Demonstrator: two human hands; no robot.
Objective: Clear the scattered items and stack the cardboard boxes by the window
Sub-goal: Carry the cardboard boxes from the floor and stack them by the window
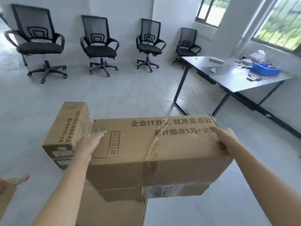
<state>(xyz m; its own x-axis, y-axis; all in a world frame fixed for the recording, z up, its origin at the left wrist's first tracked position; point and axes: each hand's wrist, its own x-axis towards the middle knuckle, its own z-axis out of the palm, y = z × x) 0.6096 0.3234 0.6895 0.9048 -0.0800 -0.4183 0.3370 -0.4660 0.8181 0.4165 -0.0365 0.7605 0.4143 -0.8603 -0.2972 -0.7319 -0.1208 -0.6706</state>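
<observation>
I hold the large cardboard box (146, 144) between my two arms, its long printed face turned up toward me; my left grip (88, 146) lies spread against its left end, fingers straight and pointing forward along the upper edge, pressing rather than curling; my right grip (227, 141) lies the same way at the right end, the forefinger stretched flat along the top and the palm against the side, though I cannot tell how the thumb sits there; loose clear tape crosses the box's top and hangs at its left corner; the box sits low in front of me, above another cardboard box (117, 212), and I cannot tell whether it rests on that one or is lifted just clear; a narrower box (68, 128) with the same printing stands just beside my left grip, on top of a further carton; a cardboard corner (6, 194) with red tape shows at the lower left edge; the grey floor (114, 98) stretches ahead to a row of four black mesh chairs (101, 46) along the far wall; to the right a dark tabletop (236, 79) carries a blue bin (265, 70) and small clutter, under the window (281, 25), well apart from the box I hold.
</observation>
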